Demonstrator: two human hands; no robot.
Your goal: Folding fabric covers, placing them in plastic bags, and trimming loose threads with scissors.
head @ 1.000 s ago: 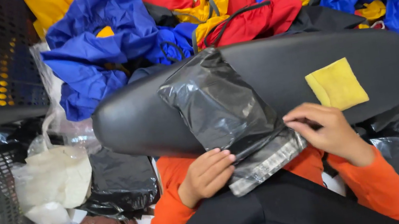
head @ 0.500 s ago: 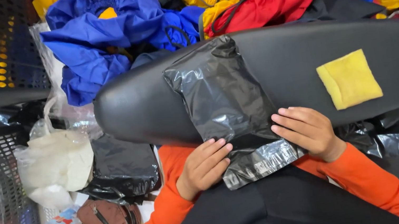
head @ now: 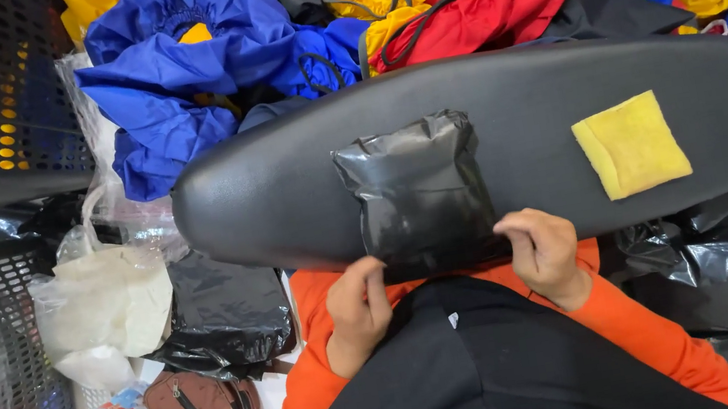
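A long black oval padded board [head: 285,197] lies across the lap, and on it, just above both grips, sits a glossy black plastic packet [head: 417,191], its near edge pinched by the closed left hand [head: 358,308] and right hand [head: 542,251], a yellow square cloth [head: 632,144] right of them.

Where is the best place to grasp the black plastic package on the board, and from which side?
Probably the near edge of the black plastic package, from the person's side: it lies flat on the oval black board, and the left hand and right hand already pinch its two near corners.
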